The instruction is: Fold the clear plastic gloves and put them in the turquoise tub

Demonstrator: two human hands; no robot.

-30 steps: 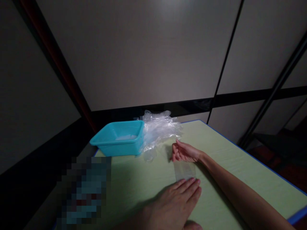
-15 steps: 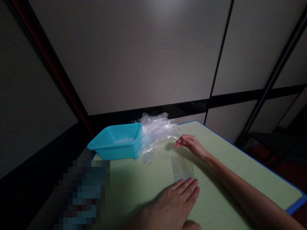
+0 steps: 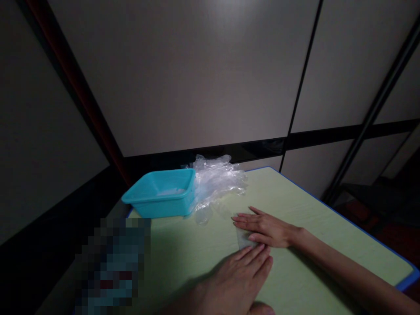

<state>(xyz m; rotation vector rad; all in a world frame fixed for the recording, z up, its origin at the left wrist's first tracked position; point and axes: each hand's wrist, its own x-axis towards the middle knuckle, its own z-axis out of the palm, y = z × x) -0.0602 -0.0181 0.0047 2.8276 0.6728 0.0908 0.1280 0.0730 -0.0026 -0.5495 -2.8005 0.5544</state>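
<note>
A thin clear plastic piece (image 3: 243,240), its exact kind not plain, lies flat on the light green table top (image 3: 193,258). My left hand (image 3: 238,278) rests flat at its near end with fingers stretched out. Across its far part lies my right hand (image 3: 267,228), palm down, fingers extended and slightly spread. Between them the two hands hide most of the plastic. Beyond them is a heap of crumpled clear plastic (image 3: 218,177), some pieces with rounded, finger-like ends resembling disposable gloves.
A turquoise plastic basin (image 3: 160,208) stands at the table's far left, touching the heap, with something whitish inside. Pale cabinet panels (image 3: 203,87) rise behind the table. A blue edging (image 3: 407,278) runs along the table's right side. A pixelated patch covers the lower left.
My right hand has come down and nearer from above the table, its curled fingers straightening flat onto the plastic piece. The left hand has stayed in place.
</note>
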